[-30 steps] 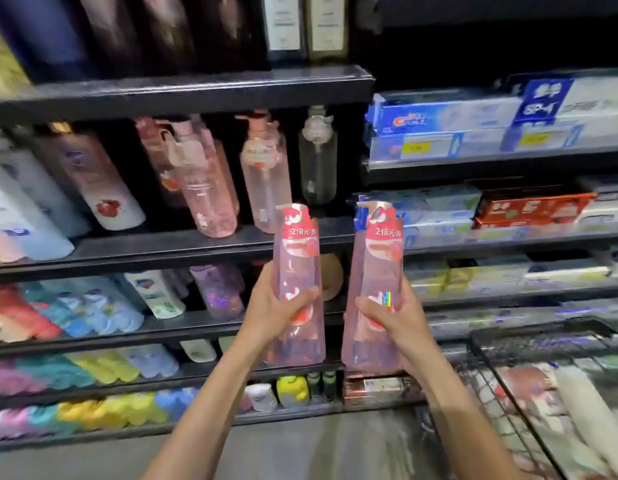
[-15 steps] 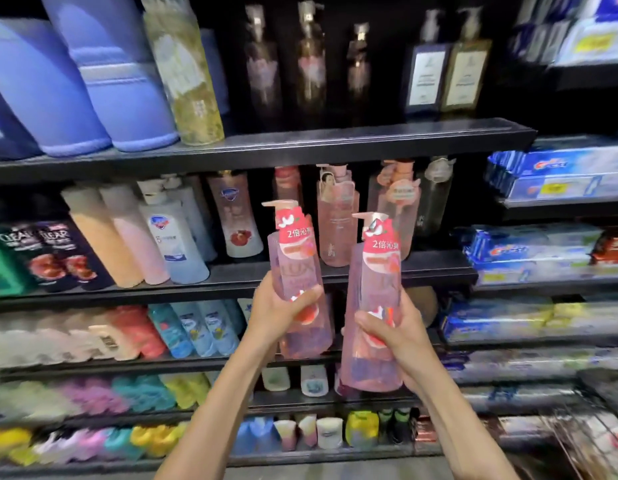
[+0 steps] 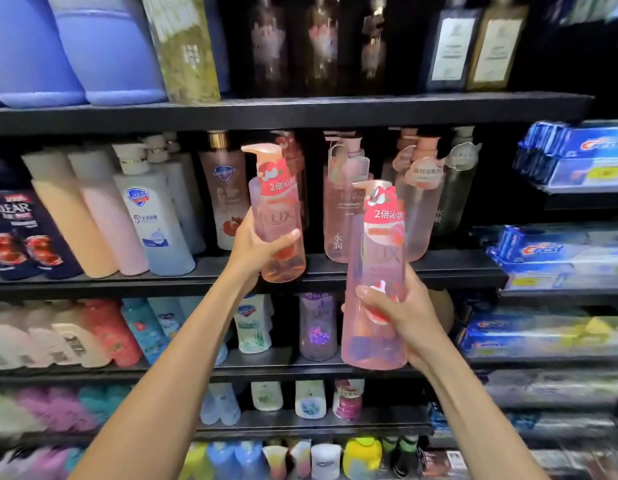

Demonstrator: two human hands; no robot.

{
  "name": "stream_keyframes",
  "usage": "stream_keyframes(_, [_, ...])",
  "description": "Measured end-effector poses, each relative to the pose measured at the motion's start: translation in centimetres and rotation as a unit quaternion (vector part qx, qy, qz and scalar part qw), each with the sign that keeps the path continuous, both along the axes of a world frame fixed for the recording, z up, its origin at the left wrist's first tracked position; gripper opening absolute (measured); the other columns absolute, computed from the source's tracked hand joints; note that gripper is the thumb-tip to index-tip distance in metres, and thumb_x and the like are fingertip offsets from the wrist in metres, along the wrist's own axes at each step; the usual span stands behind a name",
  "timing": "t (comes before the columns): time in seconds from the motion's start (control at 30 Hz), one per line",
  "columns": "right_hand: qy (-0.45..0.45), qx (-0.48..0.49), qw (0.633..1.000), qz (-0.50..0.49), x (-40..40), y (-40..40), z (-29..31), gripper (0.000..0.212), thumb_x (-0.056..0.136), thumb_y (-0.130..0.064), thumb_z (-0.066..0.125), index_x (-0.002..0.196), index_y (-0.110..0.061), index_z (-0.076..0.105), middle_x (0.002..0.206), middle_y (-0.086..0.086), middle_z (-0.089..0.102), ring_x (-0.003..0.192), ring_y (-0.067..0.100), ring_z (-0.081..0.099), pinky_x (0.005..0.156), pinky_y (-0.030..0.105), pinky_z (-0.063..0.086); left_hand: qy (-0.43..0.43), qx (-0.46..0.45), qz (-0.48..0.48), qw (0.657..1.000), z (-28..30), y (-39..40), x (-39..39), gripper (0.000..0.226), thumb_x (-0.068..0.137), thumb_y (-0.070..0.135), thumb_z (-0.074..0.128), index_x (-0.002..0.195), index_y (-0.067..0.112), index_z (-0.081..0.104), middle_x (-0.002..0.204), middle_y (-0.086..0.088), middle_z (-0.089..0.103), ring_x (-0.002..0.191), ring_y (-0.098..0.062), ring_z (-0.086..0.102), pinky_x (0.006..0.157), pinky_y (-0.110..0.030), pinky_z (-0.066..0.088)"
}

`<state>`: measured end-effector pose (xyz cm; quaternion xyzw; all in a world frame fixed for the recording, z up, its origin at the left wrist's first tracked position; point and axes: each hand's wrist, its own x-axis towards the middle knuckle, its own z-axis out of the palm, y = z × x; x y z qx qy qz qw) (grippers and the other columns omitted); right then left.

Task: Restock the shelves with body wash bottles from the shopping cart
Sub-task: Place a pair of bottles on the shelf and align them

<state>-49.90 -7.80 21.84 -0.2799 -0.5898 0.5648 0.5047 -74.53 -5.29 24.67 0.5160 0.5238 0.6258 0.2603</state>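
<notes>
Bottles: two clear pink pump bottles of pink liquid, both upright before the shelf point(image 3: 370, 271).
Left hand point(image 3: 255, 249): grips the left bottle point(image 3: 278, 216) at its lower half, base at the shelf edge.
Right hand point(image 3: 401, 313): grips the right bottle point(image 3: 377, 271) at mid-body, lower and nearer.
Labels: "LUX"; red neck tags read "2倍".

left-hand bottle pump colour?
Pale pink pump on the bottle; head view.

The left bottle point(image 3: 278, 216) stands at the shelf point(image 3: 370, 268) edge, the right bottle point(image 3: 378, 271) before it.
</notes>
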Motion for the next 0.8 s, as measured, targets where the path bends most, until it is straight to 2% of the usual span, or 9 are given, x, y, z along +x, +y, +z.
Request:
stream_keyframes(0.07, [0.002,0.014,1.000,0.006,-0.4,0.5,-0.5,0.047,0.059,-0.035,0.082,0.102,-0.044,0.065,0.098,-0.006,0.073,0.087,0.008,0.070,0.068,0.019,0.053,0.005,0.007,-0.004,1.000,-0.6,1.0,-0.3,0.046,0.070,0.019,0.083,0.106,0.030,0.057,0.096,0.012,0.072,0.092,-0.006,0.068,0.069,-0.019,0.055])
stream_keyframes(0.2, [0.016,0.029,0.999,0.021,-0.9,1.3,-1.1,0.049,0.060,-0.031,0.081,0.107,-0.037,0.065,0.098,-0.004,0.073,0.087,0.009,0.070,0.068,0.019,0.053,0.003,-0.004,-0.017,1.000,-0.8,2.9,-1.2,0.048,0.071,0.019,0.083,0.112,0.022,0.057,0.107,0.001,0.070,0.099,-0.013,0.068,0.078,-0.030,0.057])
stream_keyframes(0.27, [0.021,0.032,0.999,0.025,-1.2,1.5,-1.2,0.051,0.060,-0.030,0.081,0.108,-0.034,0.064,0.099,-0.003,0.073,0.088,0.010,0.070,0.069,0.020,0.053,0.020,-0.025,-0.022,0.999,-0.5,3.8,-1.7,0.037,0.073,0.019,0.082,0.105,0.020,0.063,0.102,-0.002,0.072,0.096,-0.018,0.069,0.079,-0.034,0.057])
stream_keyframes(0.37, [0.023,0.030,0.999,0.030,-1.5,1.6,-1.4,0.053,0.059,-0.031,0.081,0.109,-0.035,0.064,0.101,0.000,0.073,0.091,0.014,0.070,0.072,0.024,0.055,0.034,-0.072,-0.024,0.997,-0.3,4.8,-2.2,0.025,0.075,0.023,0.080,0.097,0.015,0.070,0.095,-0.006,0.074,0.093,-0.024,0.070,0.075,-0.030,0.058])
stream_keyframes(0.43, [0.024,0.024,0.999,0.032,-1.6,1.6,-1.7,0.057,0.058,-0.031,0.082,0.112,-0.032,0.063,0.103,0.002,0.072,0.093,0.019,0.070,0.074,0.030,0.056,0.052,-0.112,-0.004,0.992,-0.2,5.3,-2.4,0.025,0.075,0.031,0.079,0.092,0.014,0.072,0.092,-0.006,0.074,0.090,-0.021,0.070,0.079,-0.028,0.056])
stream_keyframes(0.53, [0.025,0.020,0.999,0.029,-1.7,1.4,-2.3,0.060,0.057,-0.032,0.081,0.114,-0.029,0.062,0.101,0.000,0.073,0.091,0.015,0.070,0.072,0.025,0.055,0.160,-0.149,0.045,0.975,-0.3,5.4,-2.8,0.036,0.073,0.041,0.079,0.076,0.007,0.065,0.071,0.001,0.065,0.067,-0.015,0.060,0.062,-0.017,0.047])
stream_keyframes(0.67, [0.030,-0.001,0.999,0.034,-1.7,1.1,-3.1,0.058,0.058,-0.031,0.082,0.113,-0.032,0.063,0.102,0.002,0.072,0.092,0.019,0.070,0.071,0.028,0.056,0.237,-0.103,0.177,0.950,-2.3,4.0,-2.9,0.062,0.061,0.035,0.088,0.089,0.007,0.041,0.081,0.004,0.049,0.071,-0.007,0.046,0.058,-0.009,0.038])
stream_keyframes(0.73, [0.034,-0.016,0.999,0.032,-1.8,1.0,-3.3,0.059,0.058,-0.031,0.083,0.114,-0.030,0.063,0.102,0.004,0.072,0.092,0.025,0.070,0.072,0.034,0.057,0.253,-0.076,0.199,0.944,-2.9,3.6,-2.8,0.058,0.062,0.034,0.088,0.090,0.008,0.044,0.083,0.002,0.052,0.073,-0.011,0.044,0.057,-0.008,0.035])
stream_keyframes(0.8, [0.038,-0.023,0.999,0.030,-1.8,0.9,-3.4,0.059,0.058,-0.031,0.083,0.113,-0.030,0.063,0.102,0.006,0.072,0.093,0.030,0.070,0.074,0.038,0.058,0.256,-0.078,0.194,0.944,-2.7,3.8,-2.7,0.057,0.065,0.033,0.087,0.103,0.003,0.058,0.099,-0.006,0.063,0.087,-0.015,0.051,0.062,-0.012,0.035])
